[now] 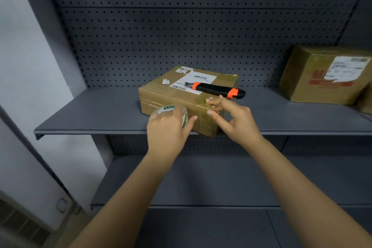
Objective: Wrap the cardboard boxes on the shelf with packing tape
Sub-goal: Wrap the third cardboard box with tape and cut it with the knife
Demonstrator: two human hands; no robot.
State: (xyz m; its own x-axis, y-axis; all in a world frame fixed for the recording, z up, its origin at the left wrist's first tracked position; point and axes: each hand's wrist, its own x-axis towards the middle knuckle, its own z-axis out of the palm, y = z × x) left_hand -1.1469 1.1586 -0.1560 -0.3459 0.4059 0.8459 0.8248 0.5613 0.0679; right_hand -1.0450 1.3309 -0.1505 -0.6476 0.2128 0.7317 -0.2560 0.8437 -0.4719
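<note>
A flat brown cardboard box (171,94) with white shipping labels lies on the grey shelf (96,110), one corner reaching the front edge. My left hand (168,131) grips a roll of clear packing tape (177,111) against the box's front face. My right hand (231,119) has its fingers on the box's near right corner, straight fingertips pressing on the top edge. A black and orange utility knife (219,90) rests on top of the box, its blade out.
A second, taller brown box (322,78) with a label and red print stands at the right end of the shelf. A perforated grey back panel (181,36) rises behind. A lower shelf (201,183) sits beneath, and a white wall (30,66) is at left.
</note>
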